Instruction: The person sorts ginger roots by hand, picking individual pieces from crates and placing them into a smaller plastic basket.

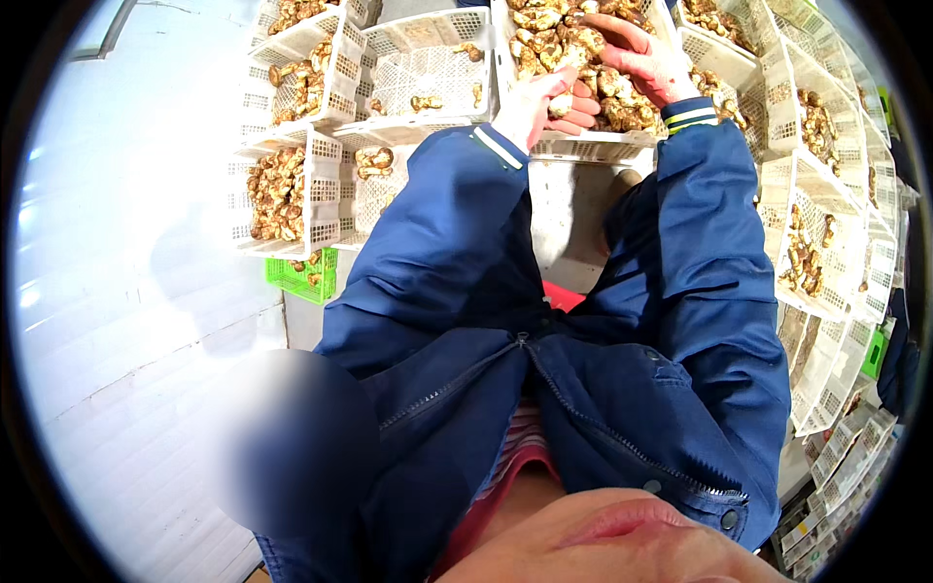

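Note:
A white plastic crate (594,137) in front of me is heaped with brown-and-cream mushrooms (618,84) that look like matsutake. My left hand (543,106) is over the near side of this heap, palm turned up. A pale mushroom (560,105) rests in it, between thumb and fingers. My right hand (649,62) reaches in from the right, its fingertips curled against a large pale mushroom (585,45) near the middle of the heap. Whether those fingers grip it or only touch it, I cannot tell.
Left of the heap, a white crate (426,120) holds a few scattered mushrooms. Further left stands a crate (321,186) with a dense pile, above a green basket (300,277). More white crates (824,237) curve along my right. A white wall (146,182) is at far left.

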{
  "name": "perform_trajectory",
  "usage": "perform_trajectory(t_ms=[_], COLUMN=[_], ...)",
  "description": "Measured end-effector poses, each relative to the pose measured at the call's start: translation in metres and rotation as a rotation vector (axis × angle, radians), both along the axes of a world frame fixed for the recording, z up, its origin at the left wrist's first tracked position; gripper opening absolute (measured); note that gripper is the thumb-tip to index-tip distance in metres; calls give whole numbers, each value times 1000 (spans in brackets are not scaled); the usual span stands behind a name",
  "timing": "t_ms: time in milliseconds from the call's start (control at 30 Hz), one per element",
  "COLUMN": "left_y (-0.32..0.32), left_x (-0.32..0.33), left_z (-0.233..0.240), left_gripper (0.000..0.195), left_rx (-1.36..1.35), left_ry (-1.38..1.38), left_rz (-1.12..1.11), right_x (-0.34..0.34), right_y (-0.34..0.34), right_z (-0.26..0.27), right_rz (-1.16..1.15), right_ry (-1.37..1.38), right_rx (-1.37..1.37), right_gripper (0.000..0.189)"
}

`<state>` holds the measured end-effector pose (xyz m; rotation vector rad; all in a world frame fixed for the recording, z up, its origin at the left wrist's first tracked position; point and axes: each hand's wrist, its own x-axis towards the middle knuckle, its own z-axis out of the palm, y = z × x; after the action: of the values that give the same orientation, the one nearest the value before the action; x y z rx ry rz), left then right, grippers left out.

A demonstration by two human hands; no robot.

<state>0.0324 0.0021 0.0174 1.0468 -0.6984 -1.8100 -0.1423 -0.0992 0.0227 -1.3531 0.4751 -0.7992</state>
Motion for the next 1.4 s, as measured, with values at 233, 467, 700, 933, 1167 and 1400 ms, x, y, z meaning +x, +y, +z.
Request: perform_trajectory(t_ms=[233,467,700,933,1167,1400], left_y=[5,-1,4,6,18,163], left_x=[2,4,5,13,124,276], left_z=[-8,-21,-10,5,5,-115], left_gripper=[21,32,34,22,24,18], left_rx=[-128,-151,-18,41,-151,371], left_ry=[-276,-132,191,81,530,156], left_rz=[175,81,16,124,478,836], right_x=[11,37,38,25,-1,-8], right_y=[-3,6,14,-7,-32,-33], right_z=[-14,-18,-15,-33,-51,-72], right_rz=[-263,-147,35,-194,-274,-255], right_ry=[152,-30,-101,28,67,1158], right_rx=[19,15,383,414,333,-279], right_gripper=[41,43,39,43,40,39])
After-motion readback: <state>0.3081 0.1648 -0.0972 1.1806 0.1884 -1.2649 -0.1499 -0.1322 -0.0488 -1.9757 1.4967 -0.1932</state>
